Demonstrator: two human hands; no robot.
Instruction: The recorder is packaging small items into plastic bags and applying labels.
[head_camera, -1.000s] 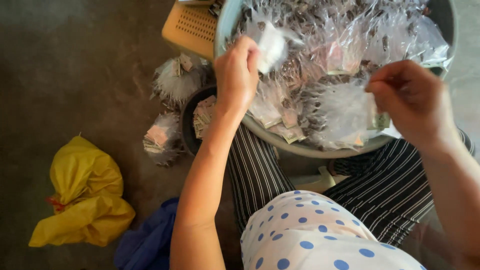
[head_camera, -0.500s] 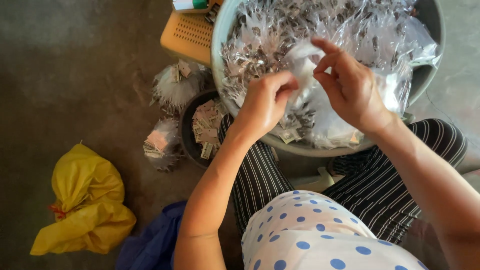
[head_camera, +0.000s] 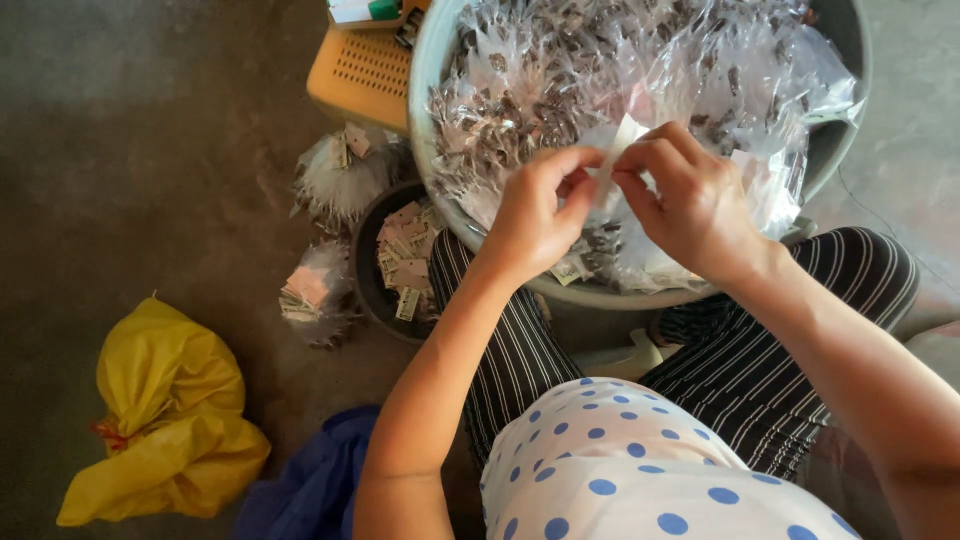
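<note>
Packet (head_camera: 622, 140) — small, clear, pinched between both hands above basin (head_camera: 430, 60) of same packets. Left hand (head_camera: 538, 215) grips its lower edge, right hand (head_camera: 690, 205) the top. Risk: thin film slips or tears under pull — contents drop back into pile.

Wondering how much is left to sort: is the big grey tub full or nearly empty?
Full: small clear packets heap up to the grey tub's rim.

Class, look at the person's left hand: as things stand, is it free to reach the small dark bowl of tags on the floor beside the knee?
Probably not at once: the left hand and right hand both pinch a small clear packet over the basin. The dark bowl itself lies open and uncovered.
</note>
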